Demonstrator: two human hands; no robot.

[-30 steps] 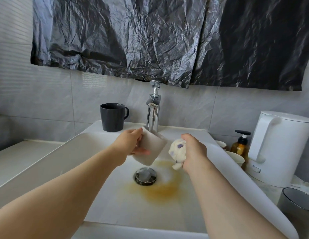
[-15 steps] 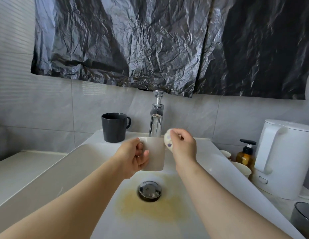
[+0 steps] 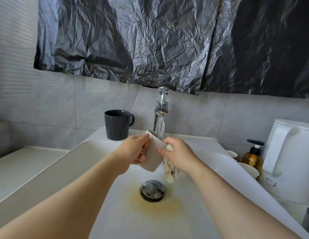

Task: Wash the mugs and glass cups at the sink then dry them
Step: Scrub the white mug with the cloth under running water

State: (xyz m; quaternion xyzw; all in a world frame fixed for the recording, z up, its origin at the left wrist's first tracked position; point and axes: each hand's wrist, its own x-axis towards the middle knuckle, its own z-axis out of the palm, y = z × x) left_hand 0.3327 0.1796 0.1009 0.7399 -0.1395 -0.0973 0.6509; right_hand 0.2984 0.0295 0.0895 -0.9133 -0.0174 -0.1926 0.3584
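Your left hand [image 3: 134,150] grips the white ceramic mug [image 3: 154,153] from its left side, with the fingers curled round the wall and the thumb near the rim. Your right hand [image 3: 179,156] pinches a white cloth with brown stains [image 3: 170,172] and holds it against the right side of the same mug; the loose end of the cloth hangs down under the hand. The mug is tilted, its mouth up toward the chrome faucet [image 3: 160,118] and its base lower, toward you. It hangs in the air just in front of the faucet, over the white rectangular sink [image 3: 98,163].

In front of the faucet, below the mug, the round metal drain stopper [image 3: 152,188] sits in the basin, and a yellow-brown stain [image 3: 157,207] spreads around it on the side near you. Left of the faucet, on the back ledge of the sink, a dark grey mug [image 3: 118,125] stands upright with its handle turned toward the faucet. Well to the right of the faucet, outside the sink, stand an amber pump bottle with a black top [image 3: 253,156], two cream cups [image 3: 250,169] and a white electric kettle [image 3: 291,159]. Above the faucet a crumpled black plastic sheet [image 3: 167,40] covers the wall.
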